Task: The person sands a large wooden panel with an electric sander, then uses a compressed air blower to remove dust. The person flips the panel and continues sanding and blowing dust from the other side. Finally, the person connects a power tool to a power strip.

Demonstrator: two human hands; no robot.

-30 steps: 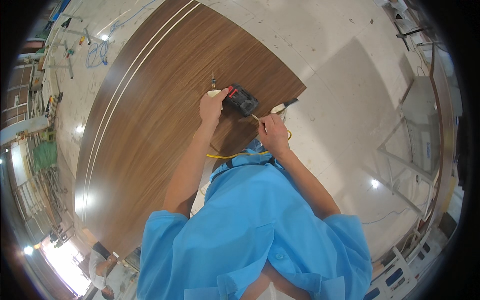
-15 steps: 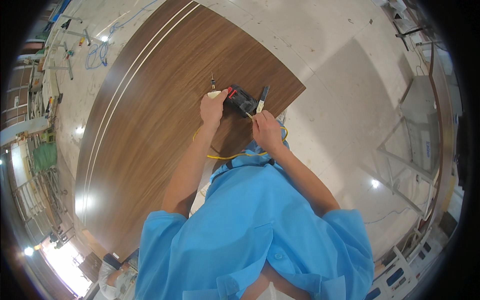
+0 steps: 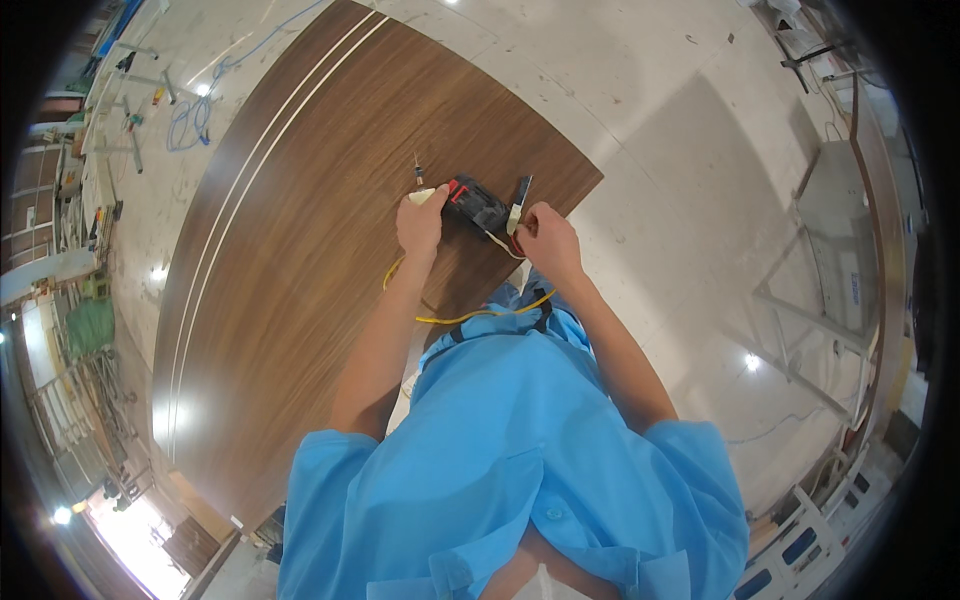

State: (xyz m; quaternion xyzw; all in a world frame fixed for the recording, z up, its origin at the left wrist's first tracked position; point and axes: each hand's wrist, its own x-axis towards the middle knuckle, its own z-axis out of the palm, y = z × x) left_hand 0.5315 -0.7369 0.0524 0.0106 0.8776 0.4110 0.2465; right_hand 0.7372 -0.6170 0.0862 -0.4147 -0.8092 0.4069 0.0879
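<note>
On a dark wood-grain panel (image 3: 330, 200), my left hand (image 3: 419, 225) is closed around a small cream-coloured piece (image 3: 422, 196). Just beyond it points a thin metal bit with a dark collar (image 3: 418, 174). A black and red tool body, perhaps a battery pack (image 3: 478, 205), lies against my left fingertips. My right hand (image 3: 549, 240) is closed, fingers pinched, at the panel's near right edge; what they hold is too small to tell. Beside it lie a flat tool, dark at one end and pale at the other (image 3: 520, 203), and a thin pale strip (image 3: 502, 245).
A yellow cord (image 3: 460, 319) loops across in front of my waist. Two pale lines run along the panel's left side. Blue hose (image 3: 190, 128) lies on the floor at far left. A metal frame (image 3: 815, 320) stands to the right.
My right hand has moved slightly right, away from the flat tool, and more of the pale strip shows. My left hand keeps its place by the cream piece.
</note>
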